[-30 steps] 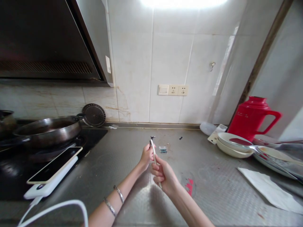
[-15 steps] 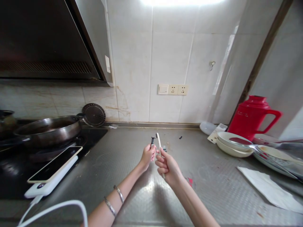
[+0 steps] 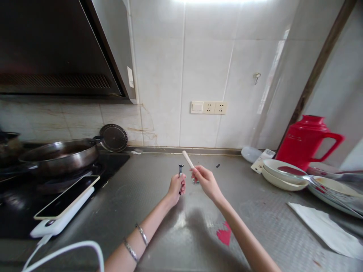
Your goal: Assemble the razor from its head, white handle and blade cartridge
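Note:
My left hand [image 3: 176, 187] is closed round the handle of a small dark razor [image 3: 180, 169], whose T-shaped head points up. Just to its right, my right hand [image 3: 206, 181] grips a white toothbrush [image 3: 188, 159]. The plain end of the toothbrush sticks out up and to the left; its bristle end is hidden by the hand. Both hands are held over the metal countertop [image 3: 159, 166], apart from each other. Behind the right fingers a small shiny item [image 3: 195, 181] is partly covered. A small black piece [image 3: 217, 165] lies farther back on the counter.
At left, a pan [image 3: 61, 155] sits on the black stove, with a phone [image 3: 68, 196] on a white power bank [image 3: 61, 217] and its cable in front. Stacked bowls [image 3: 283, 181], a red thermos jug [image 3: 304, 141] and white paper [image 3: 326, 230] occupy the right.
The toothbrush has been turned in my right hand: its bristle end pointed up before, now the plain end does. My right hand has drawn away from the razor, which stays in my left.

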Motion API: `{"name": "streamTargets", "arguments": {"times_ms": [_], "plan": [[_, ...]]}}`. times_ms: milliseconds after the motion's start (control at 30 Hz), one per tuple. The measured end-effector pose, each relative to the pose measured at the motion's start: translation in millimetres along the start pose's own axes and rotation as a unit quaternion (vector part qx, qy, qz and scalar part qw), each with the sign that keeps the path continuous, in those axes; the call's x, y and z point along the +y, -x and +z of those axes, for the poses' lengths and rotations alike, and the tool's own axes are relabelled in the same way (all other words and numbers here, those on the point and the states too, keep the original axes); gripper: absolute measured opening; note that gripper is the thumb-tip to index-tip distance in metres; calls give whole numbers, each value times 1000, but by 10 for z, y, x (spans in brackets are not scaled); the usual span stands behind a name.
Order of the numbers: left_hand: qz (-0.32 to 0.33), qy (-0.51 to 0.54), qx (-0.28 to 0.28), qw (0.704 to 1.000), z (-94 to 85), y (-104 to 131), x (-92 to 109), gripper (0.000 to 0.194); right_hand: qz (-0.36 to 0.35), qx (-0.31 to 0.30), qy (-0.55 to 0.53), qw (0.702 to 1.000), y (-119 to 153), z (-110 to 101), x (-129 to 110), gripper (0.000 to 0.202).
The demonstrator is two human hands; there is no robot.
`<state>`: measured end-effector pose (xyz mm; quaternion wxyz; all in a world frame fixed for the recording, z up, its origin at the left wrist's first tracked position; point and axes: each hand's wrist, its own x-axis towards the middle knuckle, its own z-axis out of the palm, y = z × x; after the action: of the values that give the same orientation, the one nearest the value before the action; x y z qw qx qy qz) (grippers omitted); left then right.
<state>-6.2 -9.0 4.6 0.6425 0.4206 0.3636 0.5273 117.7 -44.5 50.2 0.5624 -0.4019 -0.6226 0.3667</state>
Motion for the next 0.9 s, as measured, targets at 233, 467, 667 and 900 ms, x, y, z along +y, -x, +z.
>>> {"name": "streamTargets", "arguments": {"times_ms": [233, 467, 667, 900], "plan": [[-80, 46, 38, 995, 51, 39, 18, 17, -41, 71, 400, 913, -465, -389, 358, 51], [-94, 35, 50, 994, 116, 88, -6, 15, -58, 31, 439, 896, -437, -322, 481, 60], [-72, 33, 64, 995, 122, 111, 16, 13, -12, 9, 437, 899, -446, -625, 595, 60], [-101, 17, 56, 993, 185, 162, 1, 13, -53, 18, 410, 910, -426, -416, 545, 62]]}}
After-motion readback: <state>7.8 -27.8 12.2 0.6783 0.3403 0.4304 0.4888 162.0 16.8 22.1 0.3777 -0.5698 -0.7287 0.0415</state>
